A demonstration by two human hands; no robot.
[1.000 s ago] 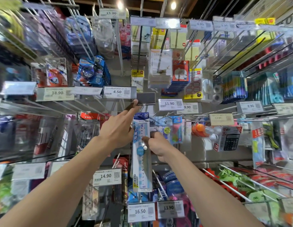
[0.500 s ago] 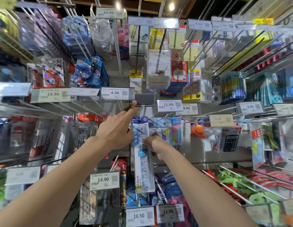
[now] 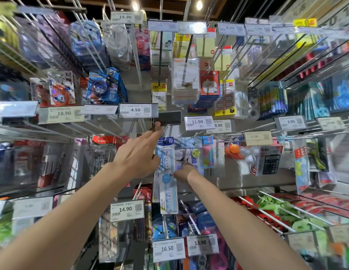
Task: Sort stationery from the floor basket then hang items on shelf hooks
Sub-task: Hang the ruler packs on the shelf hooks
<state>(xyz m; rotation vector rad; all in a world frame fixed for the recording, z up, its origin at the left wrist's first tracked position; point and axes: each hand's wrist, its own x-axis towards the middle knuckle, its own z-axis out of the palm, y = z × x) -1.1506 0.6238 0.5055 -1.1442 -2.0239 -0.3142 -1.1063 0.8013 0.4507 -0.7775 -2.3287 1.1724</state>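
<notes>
Your left hand (image 3: pixel 136 158) touches the dark price tag (image 3: pixel 167 117) with straight fingers; your right hand (image 3: pixel 182 172) pinches the ruler pack (image 3: pixel 167 197) just below.

Wire shelf hooks (image 3: pixel 160 55) carry hanging stationery packs (image 3: pixel 208 82) and price tags (image 3: pixel 137 110).

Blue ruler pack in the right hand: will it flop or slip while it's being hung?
Probably stiff: the ruler pack hangs straight and unbent past the right hand. Likely light for its length, since it looks thin and flat. Its glossy clear sleeve may be slippery, so an edge grip could slide.
</notes>
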